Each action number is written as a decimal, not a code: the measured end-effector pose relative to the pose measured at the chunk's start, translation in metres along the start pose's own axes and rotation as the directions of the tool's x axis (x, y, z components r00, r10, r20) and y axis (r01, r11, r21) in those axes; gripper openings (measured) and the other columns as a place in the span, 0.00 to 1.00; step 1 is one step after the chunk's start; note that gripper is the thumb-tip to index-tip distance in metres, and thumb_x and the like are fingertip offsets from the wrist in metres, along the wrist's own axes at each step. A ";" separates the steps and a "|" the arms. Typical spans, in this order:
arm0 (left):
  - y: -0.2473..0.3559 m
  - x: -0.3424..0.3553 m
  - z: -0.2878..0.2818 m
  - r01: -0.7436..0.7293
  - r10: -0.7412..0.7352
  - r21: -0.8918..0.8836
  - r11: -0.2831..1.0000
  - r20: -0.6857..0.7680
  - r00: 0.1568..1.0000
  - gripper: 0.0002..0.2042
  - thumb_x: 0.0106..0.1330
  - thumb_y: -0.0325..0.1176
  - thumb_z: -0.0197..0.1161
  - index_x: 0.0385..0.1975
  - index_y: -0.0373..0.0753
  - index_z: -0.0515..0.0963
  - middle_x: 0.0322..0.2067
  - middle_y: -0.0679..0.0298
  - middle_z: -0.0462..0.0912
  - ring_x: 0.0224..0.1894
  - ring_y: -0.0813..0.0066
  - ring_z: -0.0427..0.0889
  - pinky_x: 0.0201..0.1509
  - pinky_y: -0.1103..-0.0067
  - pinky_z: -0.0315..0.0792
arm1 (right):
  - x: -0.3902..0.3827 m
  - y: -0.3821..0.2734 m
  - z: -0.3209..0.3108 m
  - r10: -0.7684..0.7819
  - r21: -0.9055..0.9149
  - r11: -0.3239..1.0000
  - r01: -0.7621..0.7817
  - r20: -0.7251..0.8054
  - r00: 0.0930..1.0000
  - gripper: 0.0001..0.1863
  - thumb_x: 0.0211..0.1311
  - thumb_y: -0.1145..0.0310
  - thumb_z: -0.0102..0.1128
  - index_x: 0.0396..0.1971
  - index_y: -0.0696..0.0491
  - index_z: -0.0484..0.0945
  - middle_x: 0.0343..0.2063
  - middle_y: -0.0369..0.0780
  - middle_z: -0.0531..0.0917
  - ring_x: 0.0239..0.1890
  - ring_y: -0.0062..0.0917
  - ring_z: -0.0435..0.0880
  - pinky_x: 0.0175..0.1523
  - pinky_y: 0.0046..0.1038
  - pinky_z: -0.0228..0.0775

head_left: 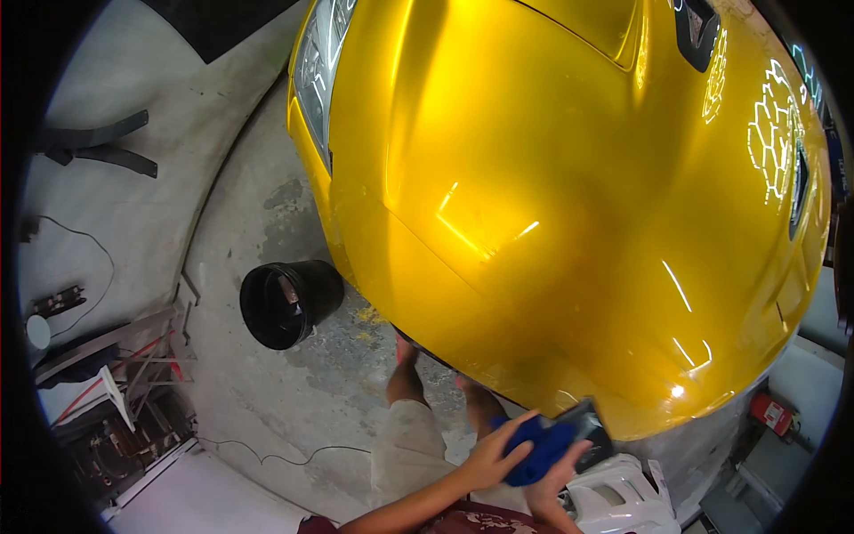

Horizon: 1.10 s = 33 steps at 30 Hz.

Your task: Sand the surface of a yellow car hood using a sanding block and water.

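Low in the view, both my hands are closed around a bunched blue cloth (539,452). My left hand (500,456) grips it from the left, fingers bent over its top. From below and the right, my right hand (556,473) presses against it. A dark, flat, glossy piece (587,429) sticks out beyond the cloth, beside my right fingers; its kind, and which hand bears it, I cannot make out. Just past it curves the front edge of a glossy yellow car hood (534,178), apart from my hands as far as I can see.
A black bucket (292,303) stands on the concrete floor, left of the car. Beyond it are a cluttered metal rack (133,374) and a thin cable (307,458). A white moulded car part (623,498) lies at lower right, near a red box (772,415).
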<state>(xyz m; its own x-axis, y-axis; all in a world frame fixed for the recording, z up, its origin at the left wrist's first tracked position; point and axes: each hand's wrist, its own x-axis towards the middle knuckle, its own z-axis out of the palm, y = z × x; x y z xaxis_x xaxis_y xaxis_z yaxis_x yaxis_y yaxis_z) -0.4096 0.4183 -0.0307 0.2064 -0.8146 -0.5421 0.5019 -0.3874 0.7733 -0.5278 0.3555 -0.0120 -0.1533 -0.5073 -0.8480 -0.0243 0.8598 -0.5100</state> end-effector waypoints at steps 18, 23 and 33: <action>0.053 0.013 -0.261 0.197 -0.068 0.410 0.891 -0.310 0.948 0.16 0.75 0.40 0.53 0.41 0.32 0.80 0.34 0.56 0.84 0.37 0.70 0.83 0.43 0.75 0.75 | 0.106 -0.040 0.321 -0.992 -0.504 0.123 0.855 -0.092 0.088 0.25 0.80 0.58 0.30 0.59 0.63 0.68 0.50 0.43 0.78 0.49 0.31 0.75 0.59 0.33 0.66; 0.031 -0.008 -0.341 0.182 -0.110 0.137 0.974 -0.419 0.901 0.15 0.74 0.38 0.54 0.40 0.31 0.79 0.30 0.63 0.83 0.33 0.76 0.80 0.39 0.77 0.74 | 0.021 -0.066 0.465 -0.953 -0.499 -0.299 0.813 0.208 -0.222 0.27 0.56 0.77 0.56 0.59 0.55 0.73 0.37 0.49 0.80 0.36 0.45 0.80 0.43 0.39 0.74; -0.207 -0.238 -0.560 0.597 -0.420 0.210 0.775 -0.535 0.733 0.11 0.70 0.35 0.51 0.30 0.34 0.73 0.18 0.60 0.75 0.15 0.73 0.73 0.18 0.76 0.67 | 0.081 -0.075 0.278 -0.971 -0.502 -0.147 0.853 -0.091 -0.221 0.18 0.73 0.71 0.47 0.58 0.61 0.71 0.49 0.47 0.80 0.49 0.29 0.79 0.55 0.28 0.70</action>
<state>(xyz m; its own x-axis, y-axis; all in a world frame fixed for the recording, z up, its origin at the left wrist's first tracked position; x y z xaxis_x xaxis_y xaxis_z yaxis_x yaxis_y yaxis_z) -0.0926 0.9344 -0.2461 0.3900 -0.2037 -0.8980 0.3355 -0.8768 0.3445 -0.2633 0.2337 -0.0823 -0.0325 -0.7179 0.6954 -0.6226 -0.5297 -0.5759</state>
